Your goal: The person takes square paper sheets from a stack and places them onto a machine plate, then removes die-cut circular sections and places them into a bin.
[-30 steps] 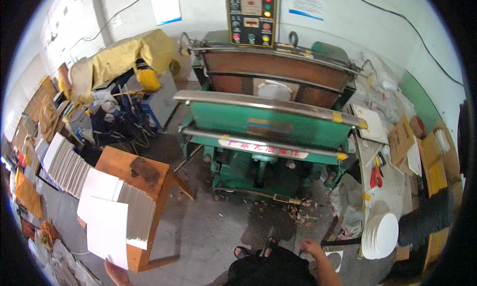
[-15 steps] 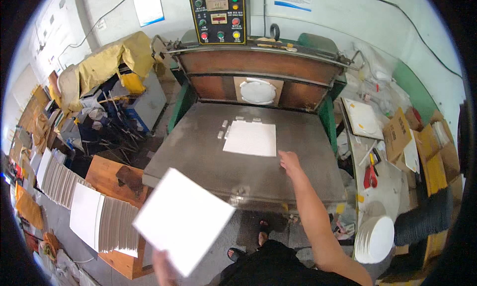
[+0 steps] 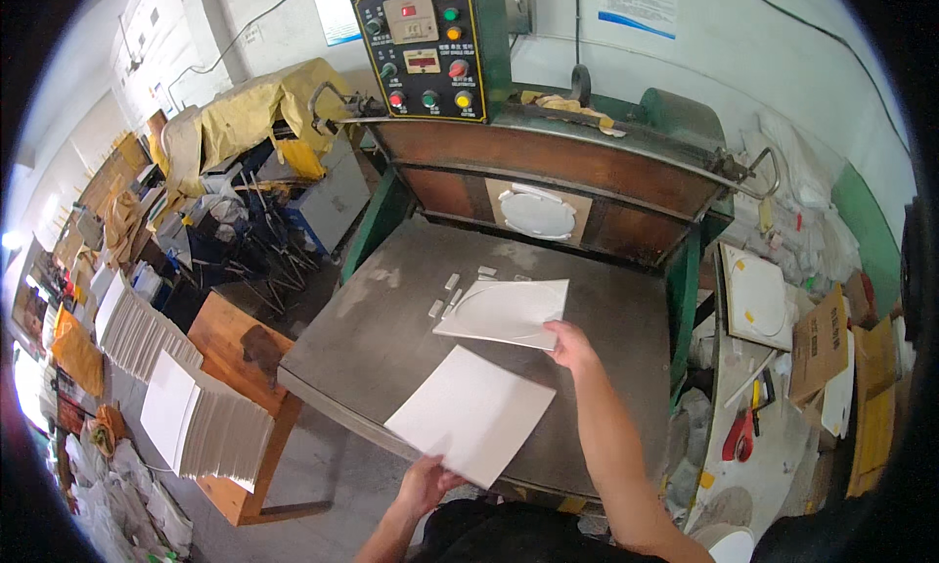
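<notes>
the right hand (image 3: 570, 346) pinches a curve-marked sheet (image 3: 509, 311) and the left hand (image 3: 430, 481) pinches a plain sheet (image 3: 475, 413), both over the machine bed (image 3: 616, 392), which looks like an exchange and calls next for clearing the curve-marked sheet.

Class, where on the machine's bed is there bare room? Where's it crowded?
Bare: the bed left of the small white blocks, and right of the right hand up to the green side frame. Crowded: the middle and front edge, with the rear sheet, front sheet and left hand.
</notes>
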Demonstrator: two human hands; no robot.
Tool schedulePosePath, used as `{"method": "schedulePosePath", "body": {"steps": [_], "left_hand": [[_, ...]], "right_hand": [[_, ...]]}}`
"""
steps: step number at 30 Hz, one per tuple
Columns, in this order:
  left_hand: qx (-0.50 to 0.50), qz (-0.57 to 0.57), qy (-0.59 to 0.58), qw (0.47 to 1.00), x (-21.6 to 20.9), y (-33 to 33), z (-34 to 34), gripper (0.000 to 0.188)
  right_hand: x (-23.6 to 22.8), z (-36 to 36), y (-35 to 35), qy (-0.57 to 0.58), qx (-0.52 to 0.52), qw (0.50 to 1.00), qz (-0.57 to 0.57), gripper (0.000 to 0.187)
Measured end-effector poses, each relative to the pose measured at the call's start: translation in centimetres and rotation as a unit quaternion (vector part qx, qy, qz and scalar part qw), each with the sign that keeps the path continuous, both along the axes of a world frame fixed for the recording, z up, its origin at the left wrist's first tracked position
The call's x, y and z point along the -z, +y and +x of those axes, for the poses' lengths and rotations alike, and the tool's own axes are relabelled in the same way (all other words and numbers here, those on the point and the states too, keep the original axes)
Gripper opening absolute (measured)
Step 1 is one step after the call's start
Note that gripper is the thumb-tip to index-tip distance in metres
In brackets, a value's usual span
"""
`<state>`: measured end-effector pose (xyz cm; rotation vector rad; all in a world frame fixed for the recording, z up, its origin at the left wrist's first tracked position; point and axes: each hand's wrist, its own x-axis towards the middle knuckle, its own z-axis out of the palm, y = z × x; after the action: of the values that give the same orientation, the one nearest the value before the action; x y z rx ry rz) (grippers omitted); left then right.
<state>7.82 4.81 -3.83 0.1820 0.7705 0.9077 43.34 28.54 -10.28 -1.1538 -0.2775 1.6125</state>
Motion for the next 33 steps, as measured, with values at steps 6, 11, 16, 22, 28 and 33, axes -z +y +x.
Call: {"method": "schedulePosePath", "body": {"steps": [6, 11, 16, 22, 28, 33], "left_hand": [[0.006, 0.033, 0.088, 0.996, 3.6, 13.8, 10.1, 0.039], [0.01, 0.002, 0.068, 0.998, 7.0, 20.5, 13.4, 0.036], [0.054, 0.069, 0.219, 0.972, 9.1, 18.9, 12.3, 0.041], [0.11, 0.463, 0.697, 0.536, 4.0, 20.6, 21.3, 0.055], [0.256, 0.459, 0.751, 0.4, 5.8, 23.5, 24.5, 0.055], [0.178, 0.488, 0.747, 0.414, 6.8, 22.6, 22.3, 0.051]], "right_hand": [[-8.4, 6.7, -14.0, -0.023, 0.093, 0.985, 0.147, 0.047], [-8.1, 10.8, -29.2, -0.095, 0.213, 0.97, 0.068, 0.041], [-6.3, 7.4, -41.6, -0.156, 0.325, 0.933, -0.01, 0.044], [-15.0, -0.9, -42.6, -0.496, 0.304, 0.802, -0.14, 0.044], [-18.5, -3.7, -44.3, -0.469, 0.265, 0.832, -0.13, 0.041], [-19.4, -8.2, -45.8, -0.323, 0.414, 0.849, -0.057, 0.037]]}}
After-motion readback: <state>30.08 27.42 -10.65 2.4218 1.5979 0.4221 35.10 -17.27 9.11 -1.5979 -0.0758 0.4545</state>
